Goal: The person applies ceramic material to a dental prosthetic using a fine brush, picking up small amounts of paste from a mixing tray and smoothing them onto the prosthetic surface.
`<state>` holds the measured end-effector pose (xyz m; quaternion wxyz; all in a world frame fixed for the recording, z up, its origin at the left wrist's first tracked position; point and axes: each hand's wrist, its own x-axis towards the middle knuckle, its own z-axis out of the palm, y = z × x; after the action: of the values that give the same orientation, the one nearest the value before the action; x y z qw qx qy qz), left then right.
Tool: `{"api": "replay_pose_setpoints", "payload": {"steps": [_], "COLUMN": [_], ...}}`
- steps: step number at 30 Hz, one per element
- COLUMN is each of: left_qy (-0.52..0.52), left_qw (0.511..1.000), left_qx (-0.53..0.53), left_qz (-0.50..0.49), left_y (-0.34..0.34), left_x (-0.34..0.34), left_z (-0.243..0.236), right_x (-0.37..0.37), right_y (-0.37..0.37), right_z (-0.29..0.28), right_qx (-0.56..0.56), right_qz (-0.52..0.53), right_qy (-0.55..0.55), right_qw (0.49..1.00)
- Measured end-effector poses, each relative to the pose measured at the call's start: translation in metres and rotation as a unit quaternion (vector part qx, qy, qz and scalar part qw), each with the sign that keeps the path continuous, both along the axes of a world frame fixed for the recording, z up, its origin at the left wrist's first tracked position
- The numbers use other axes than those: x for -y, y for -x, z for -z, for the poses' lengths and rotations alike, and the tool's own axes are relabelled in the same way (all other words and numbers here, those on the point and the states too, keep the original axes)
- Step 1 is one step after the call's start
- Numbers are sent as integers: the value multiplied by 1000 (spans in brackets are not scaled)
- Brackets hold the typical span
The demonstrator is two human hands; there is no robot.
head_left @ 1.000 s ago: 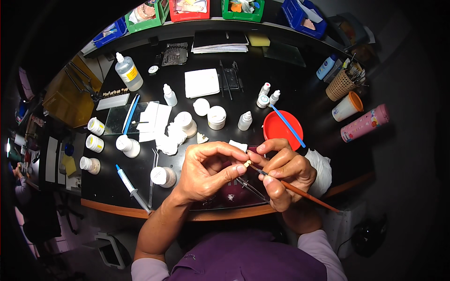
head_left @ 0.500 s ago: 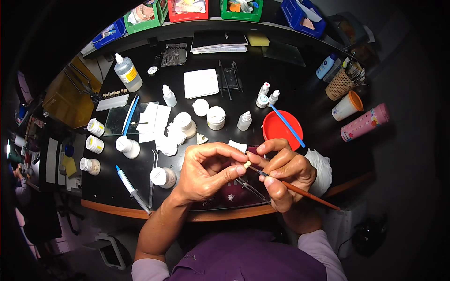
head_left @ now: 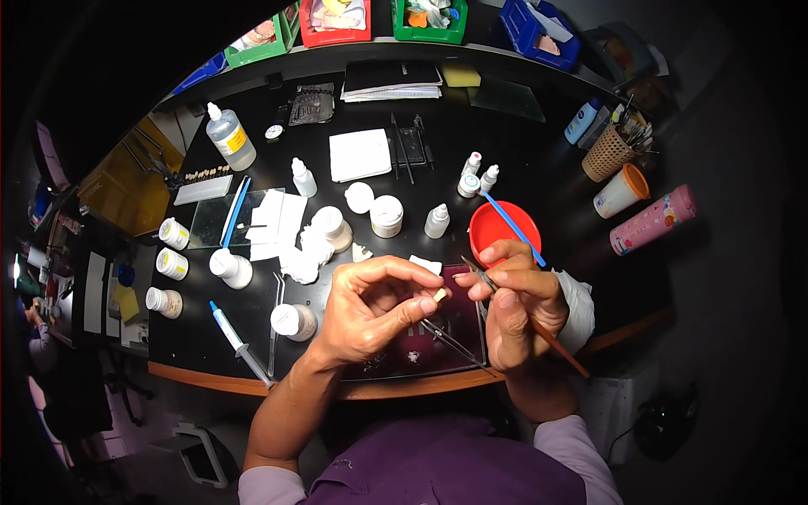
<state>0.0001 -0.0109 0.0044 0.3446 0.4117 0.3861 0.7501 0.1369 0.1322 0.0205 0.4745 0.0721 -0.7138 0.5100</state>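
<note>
My left hand (head_left: 370, 307) pinches a small cream dental crown (head_left: 439, 295) between thumb and forefinger, above a dark red glossy plate (head_left: 459, 358). In my right hand (head_left: 526, 307) is a fine brush (head_left: 558, 343) with a reddish-brown handle. Its dark tip points up and to the left, apart from the crown. Dark slim tweezers (head_left: 459, 347) reach from beneath my left fingertips toward the table's front edge; whether that hand touches them I cannot tell. A folded white piece (head_left: 425, 264) lies just beyond the crown.
White jars (head_left: 294, 321), a syringe (head_left: 236, 341) and silver tweezers (head_left: 276, 324) lie to the left. Crumpled tissue (head_left: 299, 259) sits beyond my left hand. Beyond my right hand stands a red bowl (head_left: 497, 225) with a blue-handled tool (head_left: 515, 229) across it. A pink bottle (head_left: 655, 220) is far right.
The brush tip has come away from the crown, and its tip has swung up and to the right as my right hand turned. My left hand keeps its pinch on the crown, nearly still.
</note>
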Motion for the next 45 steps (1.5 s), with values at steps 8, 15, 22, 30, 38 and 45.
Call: {"api": "replay_pose_setpoints", "payload": {"steps": [8,15,22,30,38,45], "left_qy": [2,8,53,53,67,85], "left_qw": [1000,1000,999,997,997,995], "left_qx": [20,18,9,49,43,44], "left_qz": [5,-8,-4,19,16,2], "left_y": [0,-1,-1,-2,2,2], "left_x": [-1,-1,1,0,1,0], "left_z": [-2,-1,-7,-9,-9,-5], "right_x": [-1,0,0,-1,5,4], "right_y": [6,9,8,9,9,12], "right_z": [-10,-8,0,1,-2,-2], "right_qx": [37,40,40,27,48,28], "right_qz": [39,37,22,51,116,118], "right_qy": [-109,-101,-47,-72,-193,-206], "right_qw": [993,993,998,996,973,971]}}
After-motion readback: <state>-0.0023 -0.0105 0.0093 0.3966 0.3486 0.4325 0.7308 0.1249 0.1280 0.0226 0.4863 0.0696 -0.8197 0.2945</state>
